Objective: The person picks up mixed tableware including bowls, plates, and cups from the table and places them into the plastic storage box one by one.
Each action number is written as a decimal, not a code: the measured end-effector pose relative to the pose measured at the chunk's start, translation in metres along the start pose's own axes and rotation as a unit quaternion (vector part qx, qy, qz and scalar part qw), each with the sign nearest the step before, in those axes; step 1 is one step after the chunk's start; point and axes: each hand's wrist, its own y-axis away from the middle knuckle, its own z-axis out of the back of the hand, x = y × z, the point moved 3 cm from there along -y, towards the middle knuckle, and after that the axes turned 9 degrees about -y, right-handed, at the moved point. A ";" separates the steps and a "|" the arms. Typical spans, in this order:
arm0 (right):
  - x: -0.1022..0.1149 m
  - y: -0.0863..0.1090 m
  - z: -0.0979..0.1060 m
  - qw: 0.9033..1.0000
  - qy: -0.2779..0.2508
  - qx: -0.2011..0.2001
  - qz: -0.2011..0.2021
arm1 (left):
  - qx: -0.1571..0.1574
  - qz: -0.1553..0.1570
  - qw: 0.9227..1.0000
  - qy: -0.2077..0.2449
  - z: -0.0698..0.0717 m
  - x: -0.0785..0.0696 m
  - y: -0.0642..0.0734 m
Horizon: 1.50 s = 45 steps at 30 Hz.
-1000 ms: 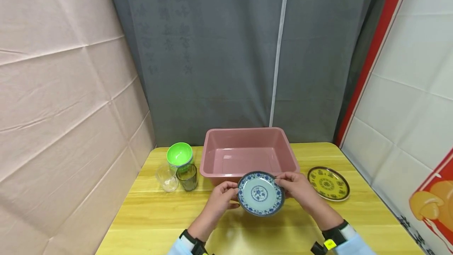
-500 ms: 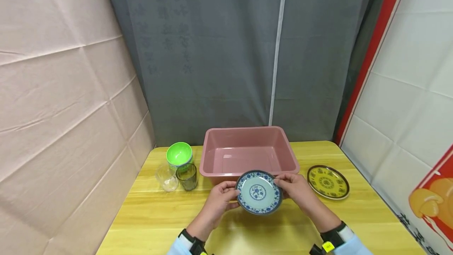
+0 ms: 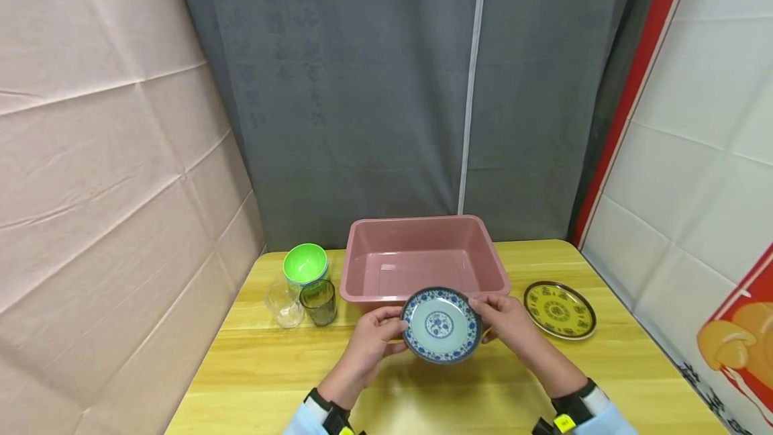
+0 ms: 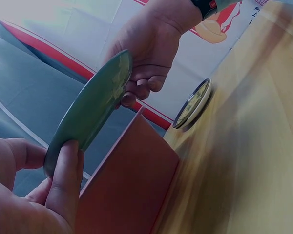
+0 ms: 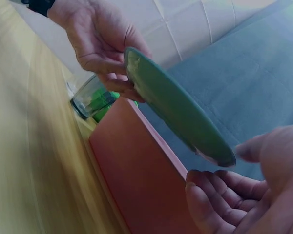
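Currently, two hands hold a blue-and-white plate (image 3: 441,325) just in front of a pink basin (image 3: 421,240), up off the table (image 3: 272,381). The plate is tilted, its patterned face turned up toward the person, and in the head view its upper edge overlaps the basin's near rim. On the plate's left side, the left hand (image 3: 373,341) pinches the edge, thumb against one face and fingers against the other. The right hand (image 3: 507,319) holds the opposite edge lightly, thumb tip at the rim and the other fingers bent beneath it; how firmly it grips cannot be told. Right of the basin, a yellow plate (image 3: 559,311) with a dark rim lies on the table. Left of the basin, a green bowl (image 3: 304,262) sits nested on another bowl, partly hidden. A dark glass (image 3: 321,302) stands between those bowls and the basin's near left corner, with a clear glass (image 3: 284,305) farther out from the basin. Behind the basin hangs a grey curtain (image 3: 362,86). Black straps and pale blue sleeves show at the wrists, nearer the person than the basin.
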 end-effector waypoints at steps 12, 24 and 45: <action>-0.011 0.008 0.029 0.995 0.075 0.043 0.042 | -0.015 -0.024 1.000 -0.002 0.001 -0.020 -0.008; -0.047 0.012 0.041 0.950 0.298 0.006 0.096 | -0.027 -0.027 0.999 -0.004 0.004 -0.040 -0.046; -0.057 0.028 0.030 0.956 0.285 -0.004 0.076 | -0.032 0.023 0.999 -0.026 -0.006 -0.068 -0.123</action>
